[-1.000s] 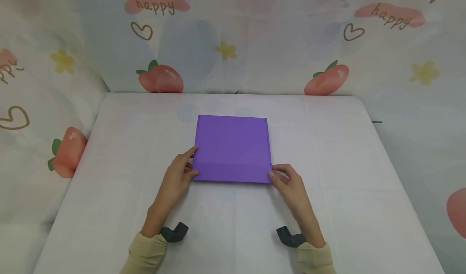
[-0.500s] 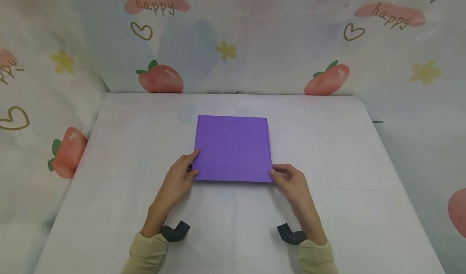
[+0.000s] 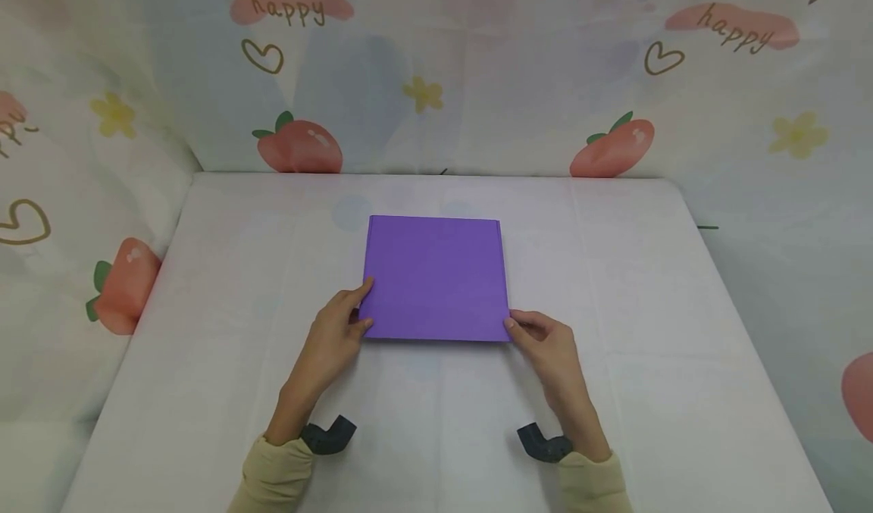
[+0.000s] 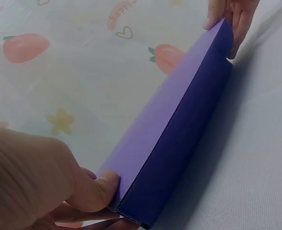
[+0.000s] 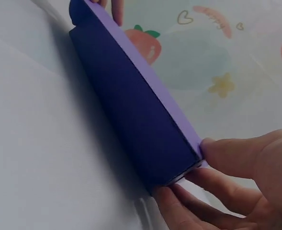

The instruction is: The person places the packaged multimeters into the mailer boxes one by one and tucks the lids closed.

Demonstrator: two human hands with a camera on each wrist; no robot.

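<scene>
Box: the purple box (image 3: 436,276) lies flat mid-table (image 3: 648,331), its low front edge facing me and running left to right.
Left hand: my left hand (image 3: 334,336) pinches the near left corner, thumb on top.
Right hand: my right hand (image 3: 549,346) pinches the near right corner, fingers curled underneath.

The purple box (image 3: 436,276) is a flat, square, closed cardboard carton. It lies level on its base at mid-table, its lighter lid face up and darker front wall facing the person.
</scene>
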